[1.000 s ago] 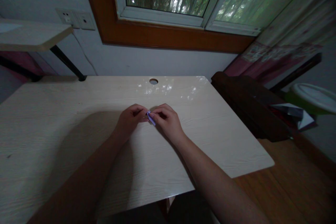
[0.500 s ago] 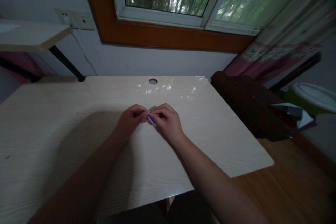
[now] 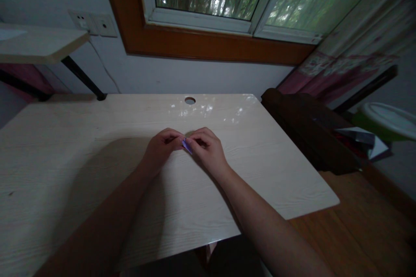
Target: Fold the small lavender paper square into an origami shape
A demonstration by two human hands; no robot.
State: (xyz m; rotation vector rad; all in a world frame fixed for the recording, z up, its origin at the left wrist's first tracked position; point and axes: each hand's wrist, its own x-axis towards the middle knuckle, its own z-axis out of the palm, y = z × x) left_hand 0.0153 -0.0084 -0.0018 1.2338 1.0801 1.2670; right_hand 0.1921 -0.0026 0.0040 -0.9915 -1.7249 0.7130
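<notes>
Between my two hands is a small purple piece [image 3: 187,146] that looks like folded paper; most of it is hidden by the fingers. My left hand [image 3: 162,146] pinches its left end with thumb and forefinger. On the other side my right hand [image 3: 208,147] grips it the same way, with the fingertips of both hands almost meeting. Both hands are held over the middle of the pale wood-grain desk [image 3: 130,117].
A round cable hole [image 3: 190,101] lies near the desk's back edge. A raised shelf [image 3: 42,47] on dark legs stands at the left. Right of the desk are a dark brown piece of furniture [image 3: 302,125] and a green container with a pale lid [image 3: 390,121].
The purple piece has turned slightly between my fingers and shows a wider face. Both hands stay almost in the same place.
</notes>
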